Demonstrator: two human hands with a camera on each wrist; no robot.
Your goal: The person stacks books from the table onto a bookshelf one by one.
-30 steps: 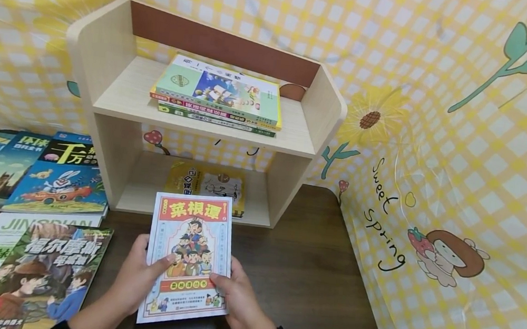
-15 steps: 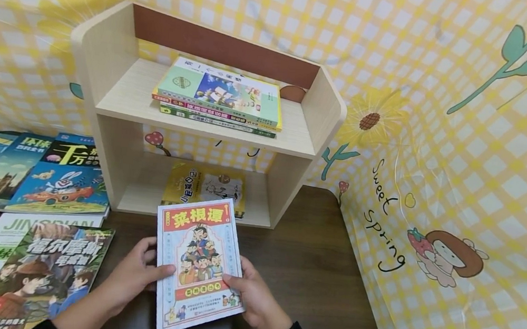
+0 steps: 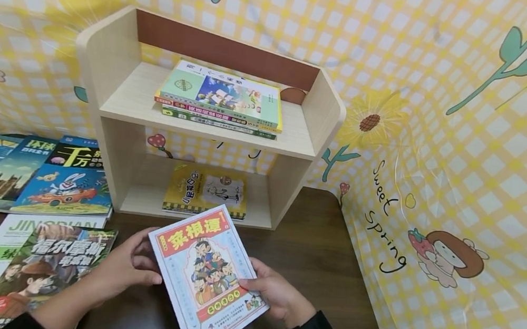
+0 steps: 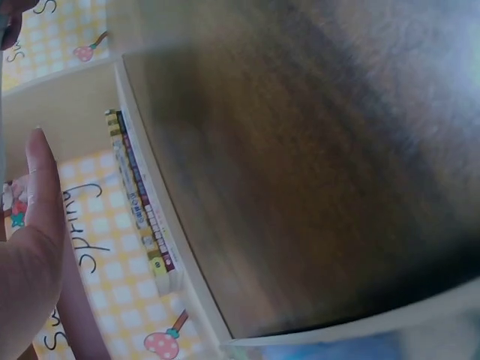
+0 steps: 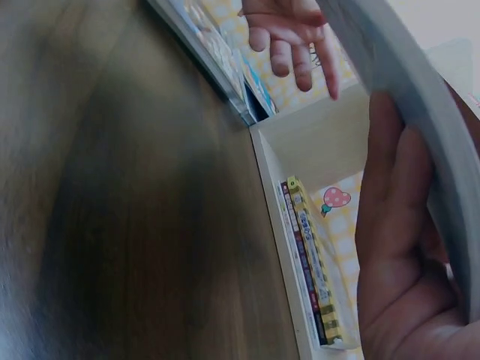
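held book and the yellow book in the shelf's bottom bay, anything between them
Head view: only bare table and the shelf's front edge lie between the held book and the yellow book.

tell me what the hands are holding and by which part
Both hold the comic book above the table: the right hand grips its right edge with the thumb on the cover, and the left hand holds its left edge.
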